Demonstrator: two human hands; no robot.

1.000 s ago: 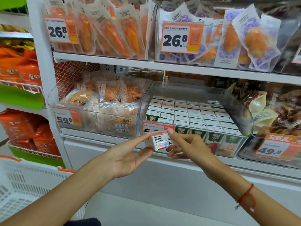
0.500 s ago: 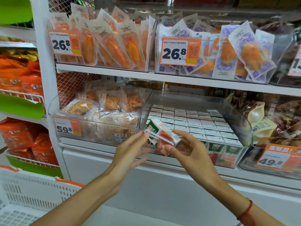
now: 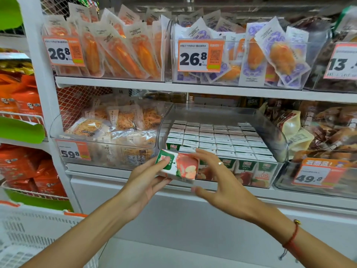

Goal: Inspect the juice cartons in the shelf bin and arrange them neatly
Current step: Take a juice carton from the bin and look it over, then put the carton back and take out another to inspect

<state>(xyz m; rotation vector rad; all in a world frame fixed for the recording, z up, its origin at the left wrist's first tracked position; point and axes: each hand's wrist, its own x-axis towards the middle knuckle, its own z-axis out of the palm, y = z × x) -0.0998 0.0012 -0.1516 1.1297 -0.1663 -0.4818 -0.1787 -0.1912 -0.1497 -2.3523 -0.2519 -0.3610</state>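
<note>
A small juice carton [image 3: 182, 166], green and white with apple pictures, lies on its side in front of the clear shelf bin [image 3: 270, 132]. My left hand [image 3: 144, 180] holds it from the left and below, thumb on its green end. My right hand [image 3: 218, 178] touches its right end with the fingertips, thumb spread below. The bin holds several rows of upright juice cartons [image 3: 218, 140], packed closely, tops white. The front left corner of the bin is hidden behind the held carton.
A clear bin of shredded snack packs [image 3: 108, 136] stands left of the juice bin; another with brown packs [image 3: 324, 136] stands right. Price tags [image 3: 201, 55] hang on the shelf above. A white plastic basket [image 3: 29, 238] sits low at my left.
The carton has been turned from end-on to lying sideways with its apple face toward me. Both hands shifted around it, and the view moved closer to the shelf.
</note>
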